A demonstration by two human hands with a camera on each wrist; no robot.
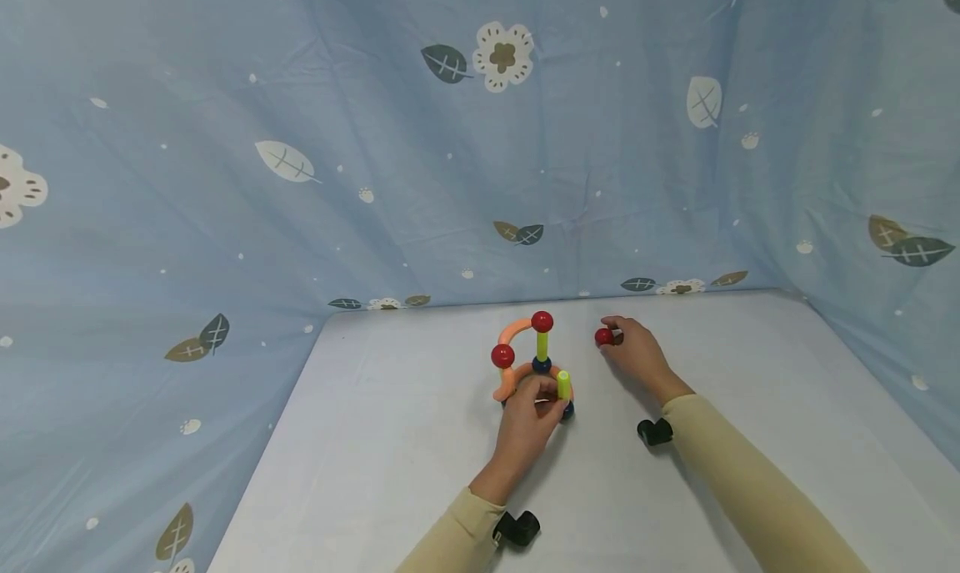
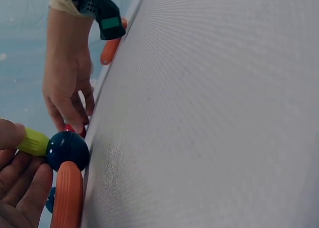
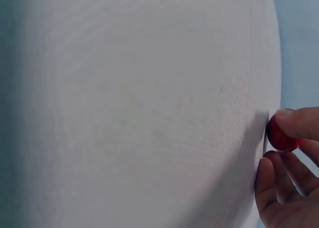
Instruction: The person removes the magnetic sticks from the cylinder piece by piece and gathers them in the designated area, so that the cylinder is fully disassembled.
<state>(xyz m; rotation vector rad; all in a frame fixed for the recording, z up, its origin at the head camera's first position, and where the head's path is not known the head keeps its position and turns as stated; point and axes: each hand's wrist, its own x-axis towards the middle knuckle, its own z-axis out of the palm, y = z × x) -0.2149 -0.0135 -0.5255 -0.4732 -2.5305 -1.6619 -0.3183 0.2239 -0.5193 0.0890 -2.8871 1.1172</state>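
Observation:
A toy frame of balls and rods stands on the table, with orange curved rods (image 1: 513, 331), red balls (image 1: 502, 356) on top and dark blue balls (image 1: 542, 364) at its base. My left hand (image 1: 525, 427) pinches an upright yellow-green rod (image 1: 564, 384) at the frame's near right side. In the left wrist view that rod meets a dark blue ball (image 2: 67, 151), next to an orange curved rod (image 2: 68, 198). To the right of the frame, my right hand (image 1: 637, 354) holds a loose red ball (image 1: 603, 337) low at the table surface, between thumb and fingers.
The white table (image 1: 375, 439) reaches back to a blue patterned cloth (image 1: 420, 181). Beyond the right wrist, an orange rod (image 2: 110, 51) appears in the left wrist view. Black camera mounts (image 1: 517, 528) sit at both wrists.

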